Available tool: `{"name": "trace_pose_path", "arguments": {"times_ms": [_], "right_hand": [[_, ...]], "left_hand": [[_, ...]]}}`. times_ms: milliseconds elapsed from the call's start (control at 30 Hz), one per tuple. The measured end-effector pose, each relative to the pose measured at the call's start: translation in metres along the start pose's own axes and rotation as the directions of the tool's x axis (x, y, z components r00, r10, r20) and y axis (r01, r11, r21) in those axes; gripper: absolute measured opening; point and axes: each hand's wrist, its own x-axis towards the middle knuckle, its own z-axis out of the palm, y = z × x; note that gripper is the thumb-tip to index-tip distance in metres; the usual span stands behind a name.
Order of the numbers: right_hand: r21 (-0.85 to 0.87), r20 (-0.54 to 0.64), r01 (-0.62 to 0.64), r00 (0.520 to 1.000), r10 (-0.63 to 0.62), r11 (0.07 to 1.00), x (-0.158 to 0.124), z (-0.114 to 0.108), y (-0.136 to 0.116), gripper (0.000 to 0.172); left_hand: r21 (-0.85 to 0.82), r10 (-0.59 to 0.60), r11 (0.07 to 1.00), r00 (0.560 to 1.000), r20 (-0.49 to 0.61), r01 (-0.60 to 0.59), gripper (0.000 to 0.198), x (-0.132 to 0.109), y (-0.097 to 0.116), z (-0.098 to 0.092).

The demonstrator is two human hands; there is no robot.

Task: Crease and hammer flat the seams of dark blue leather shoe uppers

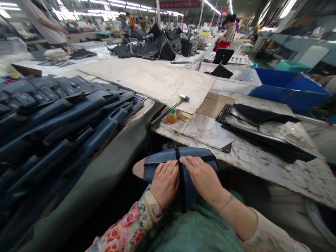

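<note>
Two hands lie on a blue leather piece [160, 155], which we find well below the hammer [169, 109], nearer to the person and off the edge of the worktable [262, 161] on which the hammer rests. The left hand [165, 182] is spread almost flat, the fingers only a little bent, and it presses on the piece without closing around anything. The right hand [203, 178] is also open and flat. Its fingertips touch the piece near the place where a black strap [181, 196] crosses it, and we cannot tell if they pinch something small there. The strap runs between the two hands. Just below the hammer stands a small orange bottle [172, 117]. To the right of the hammer lie black leather pieces [252, 120], behind it a large beige sheet [157, 80], and far to its left many long blue pieces [65, 119] are laid in rows.
</note>
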Motion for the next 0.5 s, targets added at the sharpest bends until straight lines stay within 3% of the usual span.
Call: {"name": "trace_pose_path", "arguments": {"times_ms": [333,500], "right_hand": [[0.023,-0.080,-0.040,0.996,0.042,0.999,-0.031,-0.007,0.043,0.033],[0.177,-0.075,0.080,0.995,-0.068,0.981,-0.013,-0.015,0.032,0.031]], "left_hand": [[0.014,-0.066,0.998,0.997,-0.042,0.067,0.034,-0.016,-0.014,-0.002],[0.030,-0.100,0.994,0.993,-0.054,0.102,0.031,-0.022,-0.021,-0.006]]}}
